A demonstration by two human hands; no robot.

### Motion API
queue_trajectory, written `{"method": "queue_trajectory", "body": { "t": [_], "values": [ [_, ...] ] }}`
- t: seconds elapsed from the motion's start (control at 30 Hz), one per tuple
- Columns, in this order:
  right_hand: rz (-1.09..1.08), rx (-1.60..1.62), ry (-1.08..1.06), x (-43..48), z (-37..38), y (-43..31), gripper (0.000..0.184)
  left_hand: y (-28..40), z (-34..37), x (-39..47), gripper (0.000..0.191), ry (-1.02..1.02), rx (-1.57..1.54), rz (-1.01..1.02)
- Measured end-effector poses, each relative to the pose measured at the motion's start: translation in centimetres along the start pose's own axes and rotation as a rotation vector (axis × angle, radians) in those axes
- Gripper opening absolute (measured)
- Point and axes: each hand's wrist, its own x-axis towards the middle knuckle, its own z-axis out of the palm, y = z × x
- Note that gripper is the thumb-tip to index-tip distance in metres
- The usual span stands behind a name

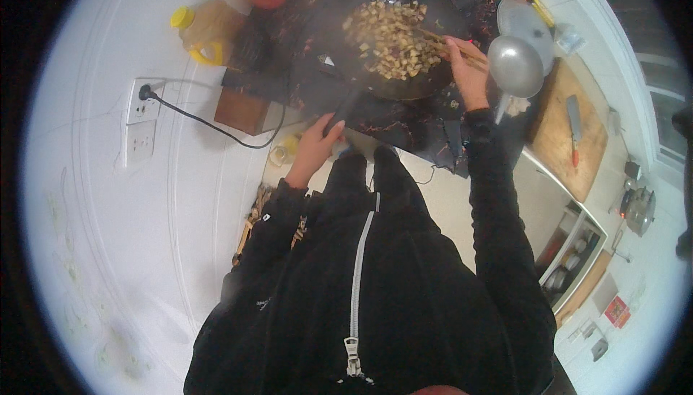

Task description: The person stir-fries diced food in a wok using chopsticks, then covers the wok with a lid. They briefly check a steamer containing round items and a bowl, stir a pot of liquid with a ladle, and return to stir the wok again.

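Note:
Steam drifts over a dark wok (398, 90) on the stove. Browned diced food (398, 43), its kind unclear, lies in it. My left hand (319, 143) grips the wok's dark handle (345, 107) at its near end. My right hand (466, 73) holds a pair of wooden chopsticks (433, 37), whose tips reach into the diced food. Just right of my right hand, a large metal ladle (515, 66) rests bowl up or down, which I cannot tell, partly over a pale round lid or plate (521, 16).
A cleaver (574, 124) with an orange handle lies on a wooden cutting board (555, 108) at right. Oil jugs (211, 32) stand at the upper left. A black cord (206, 124) runs from the wall socket (145, 105) towards the dark-patterned counter (390, 119).

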Motion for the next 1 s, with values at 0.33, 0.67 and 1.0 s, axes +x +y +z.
{"method": "queue_trajectory", "body": {
  "t": [0.33, 0.67, 1.0],
  "values": [
    [-0.015, -0.042, -0.342, -5.4, 2.2, -2.5, 0.017, 0.2, 0.0, 0.2, 0.044, -0.012, -0.021, 0.043],
    [0.122, -0.129, 0.001, -2.0, -6.8, -4.1, 0.022, 0.3, -0.1, 0.3, 0.044, -0.027, -0.021, 0.032],
    [-0.230, -0.194, -0.041, -0.7, 0.7, -1.2, 0.011, 0.8, 0.0, -0.1, 0.050, 0.004, 0.013, -0.038]
  ]
}}
